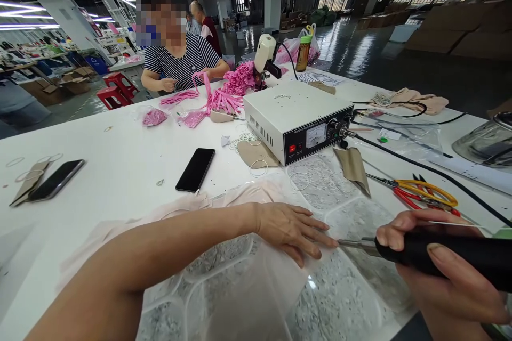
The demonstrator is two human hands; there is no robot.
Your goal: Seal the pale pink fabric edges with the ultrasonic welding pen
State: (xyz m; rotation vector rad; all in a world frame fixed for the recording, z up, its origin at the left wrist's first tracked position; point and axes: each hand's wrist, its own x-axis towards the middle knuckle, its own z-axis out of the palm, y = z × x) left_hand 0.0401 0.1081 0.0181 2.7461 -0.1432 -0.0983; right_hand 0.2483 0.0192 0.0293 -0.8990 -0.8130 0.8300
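Note:
My left hand (294, 229) lies flat with fingers stretched out, pressing on a thin pale pink fabric (256, 287). The fabric lies over a clear-covered, grey marble-patterned mat (336, 298). In my right hand (448, 272) is a black-handled handpiece (452, 253) with a slim metal tip. Its tip points left and ends right by my left fingertips; whether it touches the fabric, I cannot tell. A thin pale strand crosses above the right hand. The handpiece's rear end is outside the view.
Ahead stands a white control box (296, 112) with a black cable (432, 170) running right. Pliers (426, 194) lie near my right hand. Two phones (196, 169) rest on the left. Across the table a person (184, 58) sits by pink straps (224, 101). A bottle (303, 53) stands behind the box.

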